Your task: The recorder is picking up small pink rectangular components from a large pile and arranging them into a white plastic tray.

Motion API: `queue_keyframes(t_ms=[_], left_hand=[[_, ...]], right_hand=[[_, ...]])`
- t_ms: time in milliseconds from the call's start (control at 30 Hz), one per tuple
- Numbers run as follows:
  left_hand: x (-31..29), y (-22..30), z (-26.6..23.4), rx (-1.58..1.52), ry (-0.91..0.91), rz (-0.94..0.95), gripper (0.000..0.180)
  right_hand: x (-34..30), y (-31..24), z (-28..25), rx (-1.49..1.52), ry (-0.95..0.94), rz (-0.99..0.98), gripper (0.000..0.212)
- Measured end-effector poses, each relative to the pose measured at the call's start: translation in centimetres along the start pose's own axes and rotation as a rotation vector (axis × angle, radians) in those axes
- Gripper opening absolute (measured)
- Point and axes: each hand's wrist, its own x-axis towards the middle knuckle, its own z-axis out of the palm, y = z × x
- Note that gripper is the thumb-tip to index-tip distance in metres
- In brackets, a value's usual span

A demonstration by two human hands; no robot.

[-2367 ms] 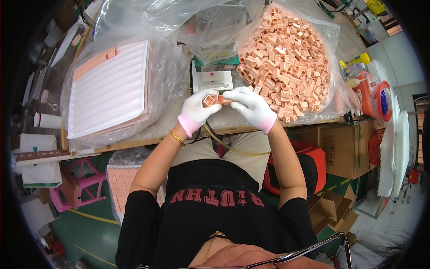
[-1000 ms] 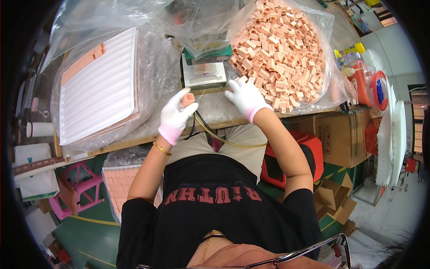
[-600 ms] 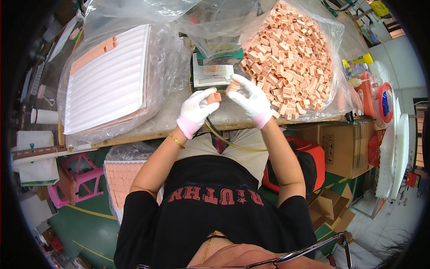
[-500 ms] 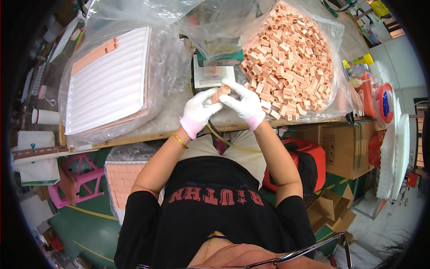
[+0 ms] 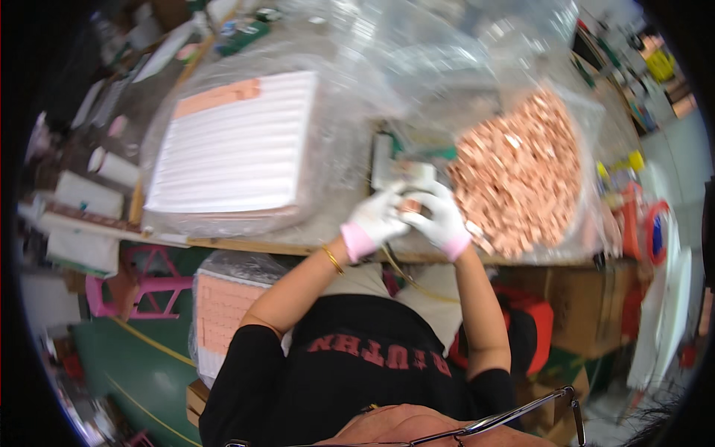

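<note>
In front of me, over the near edge of the bench, my left hand [image 5: 378, 216] and my right hand [image 5: 445, 217] meet, both in white gloves with pink cuffs. Their closed fingers hold a small peach plastic block [image 5: 409, 206], partly covered by fingertips. Just beyond my hands sits a small pale device [image 5: 411, 173] with green parts behind it; motion blur hides its details. To the right of my right hand lies a big heap of peach plastic blocks [image 5: 521, 175] on clear plastic sheeting.
White ribbed sheets [image 5: 234, 149] lie left on the bench in clear plastic, a peach strip [image 5: 216, 97] on top. Below are a pink stool [image 5: 160, 292], a bagged stack of peach pieces [image 5: 223, 309] and a cardboard box [image 5: 588, 305]. A yellowish hose [image 5: 417, 289] hangs by my lap.
My view has shifted, so the bench and its things appear lower and further right, and blurred. Both hands still hold the block together, with the fingers slightly rearranged.
</note>
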Motion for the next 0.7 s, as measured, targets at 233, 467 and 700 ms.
queue_keyframes(t_ms=[233, 467, 700], left_hand=[[4.6, 4.0, -11.0, 0.643, 0.171, 0.356, 0.044], [13.3, 9.8, -32.1, 1.902, 0.382, -0.109, 0.056], [18.6, 11.3, -36.0, 1.661, 0.139, -0.578, 0.034]], right_hand=[[3.4, 4.1, -0.8, -0.211, 0.265, 0.11, 0.025], [4.2, 1.2, -1.2, -0.27, 0.217, 0.376, 0.038], [-1.8, 3.9, -6.3, -0.42, 0.29, 0.196, 0.027]])
